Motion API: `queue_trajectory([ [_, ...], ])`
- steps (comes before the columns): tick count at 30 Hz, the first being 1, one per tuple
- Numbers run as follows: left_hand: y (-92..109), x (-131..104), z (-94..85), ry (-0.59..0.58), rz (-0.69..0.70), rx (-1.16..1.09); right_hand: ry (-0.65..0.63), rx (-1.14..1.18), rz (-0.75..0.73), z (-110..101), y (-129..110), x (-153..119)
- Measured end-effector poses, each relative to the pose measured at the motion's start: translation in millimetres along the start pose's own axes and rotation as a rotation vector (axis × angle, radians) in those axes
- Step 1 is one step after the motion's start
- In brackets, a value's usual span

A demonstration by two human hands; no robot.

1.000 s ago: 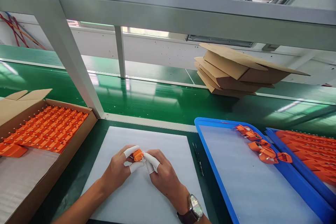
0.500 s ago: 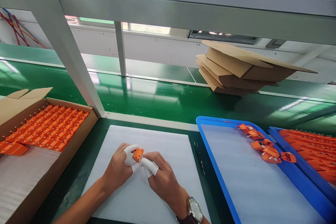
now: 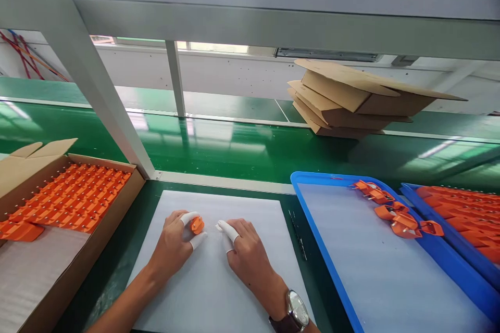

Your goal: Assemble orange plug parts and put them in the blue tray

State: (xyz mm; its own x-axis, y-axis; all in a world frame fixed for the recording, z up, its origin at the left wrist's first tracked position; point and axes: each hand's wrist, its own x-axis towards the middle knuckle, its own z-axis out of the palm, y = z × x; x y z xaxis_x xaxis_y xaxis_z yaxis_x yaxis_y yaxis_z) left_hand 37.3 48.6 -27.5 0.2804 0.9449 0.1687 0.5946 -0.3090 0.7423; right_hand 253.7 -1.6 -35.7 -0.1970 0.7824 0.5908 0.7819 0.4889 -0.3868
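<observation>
Over a white mat (image 3: 230, 291), my left hand (image 3: 170, 244) holds a small orange plug (image 3: 197, 225) between thumb and fingers. White finger cots cover some fingertips of both hands. My right hand (image 3: 250, 255) is a short way to the right of the plug, not touching it. Its thumb and fingers are pinched together, and a tiny whitish bit shows at their tips; whether it is a held thing or the cot's end I cannot tell. A watch (image 3: 297, 309) is on the right wrist.
At left stands a cardboard box (image 3: 113, 208) with rows of orange plugs with metal pins. On the right, a blue tray (image 3: 320, 239) holds several orange plugs, beside another full blue tray (image 3: 441, 223). Thin dark tweezers (image 3: 297, 234) lie by the mat. Flattened cartons (image 3: 351, 99) are stacked behind.
My right hand has come away from the orange plug and moved slightly right. The plug stays in my left hand, which has shifted a little left.
</observation>
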Motion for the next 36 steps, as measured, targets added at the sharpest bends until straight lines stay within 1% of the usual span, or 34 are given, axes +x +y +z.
queue_trajectory([
  [3,2,1,-2.2,0.000,-0.022,-0.063,-0.038,-0.038,0.023,-3,0,2],
  [5,3,1,-5.3,0.037,-0.066,-0.126,-0.037,-0.012,0.071,-9,1,6],
  [7,3,2,-9.6,0.114,-0.106,-0.189,0.002,0.033,0.138,-16,3,10],
  [9,4,4,-14.3,0.221,-0.121,-0.268,0.070,0.063,0.182,-23,6,13],
  [11,4,4,-18.4,0.332,-0.143,-0.353,0.115,0.090,0.151,-28,9,15],
  [12,4,4,-20.1,0.375,-0.167,-0.384,0.104,0.104,0.105,-30,9,15],
  [13,4,4,-21.5,0.409,-0.194,-0.401,0.067,0.113,0.049,-32,10,15],
  [15,5,1,-23.5,0.440,-0.220,-0.395,-0.052,0.085,-0.044,-33,9,15],
  [16,5,0,-24.2,0.443,-0.213,-0.374,-0.117,0.047,-0.060,-33,9,15],
  [18,7,-3,-24.9,0.412,-0.171,-0.294,-0.226,-0.041,-0.026,-32,8,14],
  [19,8,-4,-24.9,0.368,-0.146,-0.241,-0.271,-0.076,0.007,-32,8,13],
  [22,10,-5,-23.0,0.164,-0.078,-0.110,-0.375,-0.127,0.095,-30,9,11],
  [25,6,-5,-18.5,-0.033,-0.020,-0.070,-0.417,-0.154,0.151,-25,12,8],
  [28,0,-5,-13.0,-0.194,0.030,-0.099,-0.386,-0.111,0.140,-20,12,5],
  [30,-1,-6,-8.7,-0.242,0.065,-0.132,-0.319,0.021,0.111,-18,7,5],
  [33,2,-10,-1.0,-0.257,0.095,-0.142,-0.203,0.287,0.115,-17,-4,6],
  [36,4,-13,6.4,-0.215,0.140,-0.136,-0.138,0.440,0.137,-14,-15,6],
])
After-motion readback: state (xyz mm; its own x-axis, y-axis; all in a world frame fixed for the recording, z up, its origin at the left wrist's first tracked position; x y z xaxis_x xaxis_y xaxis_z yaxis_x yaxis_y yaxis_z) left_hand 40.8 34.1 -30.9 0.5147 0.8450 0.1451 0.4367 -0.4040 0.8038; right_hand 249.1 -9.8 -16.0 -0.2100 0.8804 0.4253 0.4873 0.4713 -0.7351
